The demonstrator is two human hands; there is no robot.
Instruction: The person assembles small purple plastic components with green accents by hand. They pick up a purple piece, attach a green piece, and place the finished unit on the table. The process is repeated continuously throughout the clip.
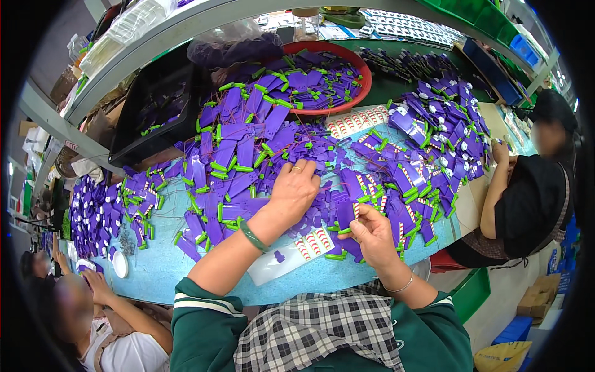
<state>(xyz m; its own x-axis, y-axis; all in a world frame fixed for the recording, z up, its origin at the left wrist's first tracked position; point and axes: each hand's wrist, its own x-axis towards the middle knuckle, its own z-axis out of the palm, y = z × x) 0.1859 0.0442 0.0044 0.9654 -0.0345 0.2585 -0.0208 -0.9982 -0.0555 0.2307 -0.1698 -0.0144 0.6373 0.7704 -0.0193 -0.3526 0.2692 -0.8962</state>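
Observation:
Between the thumb and fingers of my right hand (377, 240) is a flat purple plastic part (345, 215) with a green end and a red-and-white striped sticker along its side. My left hand (297, 189) reaches into a heap of small purple pieces (322, 208), its fingers bent together and their tips hidden; what they pinch cannot be made out. Below both hands lies a sheet of striped stickers (314, 243) on pale backing, with one small purple piece (279, 256) on it. Purple parts with green ends and thin wires (232, 152) pile up around my hands.
A red basin (365, 77) full of purple parts stands at the back, beside a black bin (155, 105). Another sticker sheet (356, 121) lies before the basin. Co-workers sit at right (527, 192) and lower left (124, 328). A metal shelf bar (211, 22) crosses above.

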